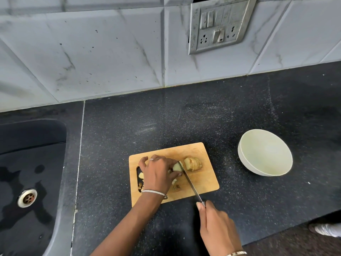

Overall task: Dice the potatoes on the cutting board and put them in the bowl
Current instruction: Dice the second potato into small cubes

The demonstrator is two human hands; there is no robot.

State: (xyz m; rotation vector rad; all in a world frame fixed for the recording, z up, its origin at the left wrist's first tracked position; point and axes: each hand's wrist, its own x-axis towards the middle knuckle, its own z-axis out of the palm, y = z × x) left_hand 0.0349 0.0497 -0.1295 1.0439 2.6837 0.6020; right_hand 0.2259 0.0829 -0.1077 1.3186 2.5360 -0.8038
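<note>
On the cutting board (pixel 203 180) lie potato pieces (pixel 192 164), bowl (pixel 265 156) nearby.

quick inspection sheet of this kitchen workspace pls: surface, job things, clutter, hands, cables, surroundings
surface: black speckled countertop, wooden cutting board lying on it
job's things: potato piece under the knife; sliced potato just right of it on the board; bowl right of the board, empty
clutter: small potato scraps on the board near the left hand
hands: left hand holds the potato piece; right hand grips the knife handle
cables: nothing seen
surroundings: dark sink to the left; tiled wall behind; switch panel on the wall
</note>
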